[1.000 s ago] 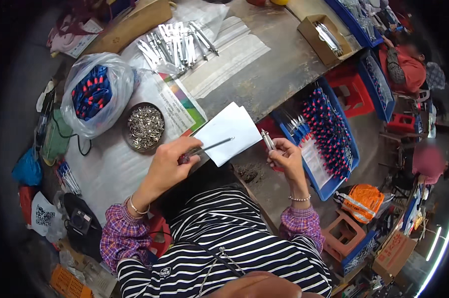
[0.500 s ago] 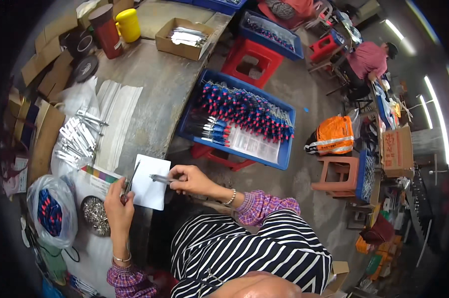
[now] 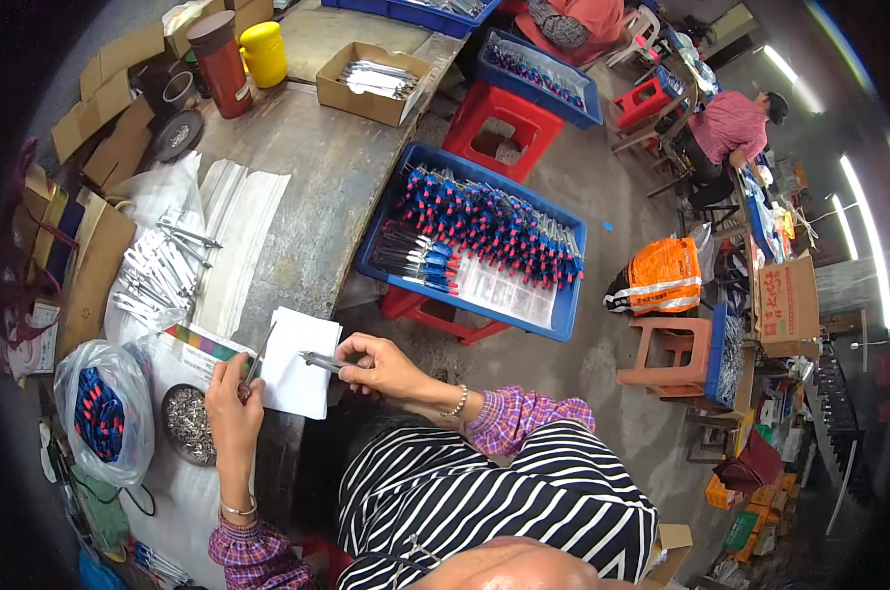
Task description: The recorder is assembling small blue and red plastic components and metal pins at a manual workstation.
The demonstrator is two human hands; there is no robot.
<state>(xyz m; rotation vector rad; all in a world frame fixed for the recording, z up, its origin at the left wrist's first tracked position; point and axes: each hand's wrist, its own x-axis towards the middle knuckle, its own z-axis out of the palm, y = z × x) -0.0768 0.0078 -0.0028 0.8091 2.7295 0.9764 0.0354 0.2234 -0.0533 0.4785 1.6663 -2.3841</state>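
Observation:
My left hand [image 3: 231,391] grips a thin dark pen-like rod [image 3: 258,354] that slants up over a white sheet of paper [image 3: 297,362] at the table's near edge. My right hand [image 3: 381,364] holds a short silver metal piece [image 3: 319,361] level over the same sheet. A round dish of small metal parts [image 3: 185,425] lies just left of my left hand. Beside it stands a clear plastic bag of blue and red pieces [image 3: 101,413]. Loose silver rods [image 3: 160,270] are spread on plastic farther up the table.
A blue crate of blue and red pens [image 3: 474,236] rests on a red stool [image 3: 435,315] to my right. A cardboard box of silver parts [image 3: 374,81], a red flask [image 3: 219,49] and a yellow container [image 3: 263,54] stand at the table's far end. Other people sit beyond.
The view has swung round, so the table now lies left and the blue crate ahead. My hands stay over the white sheet, the right one holding the silver piece closer to the left.

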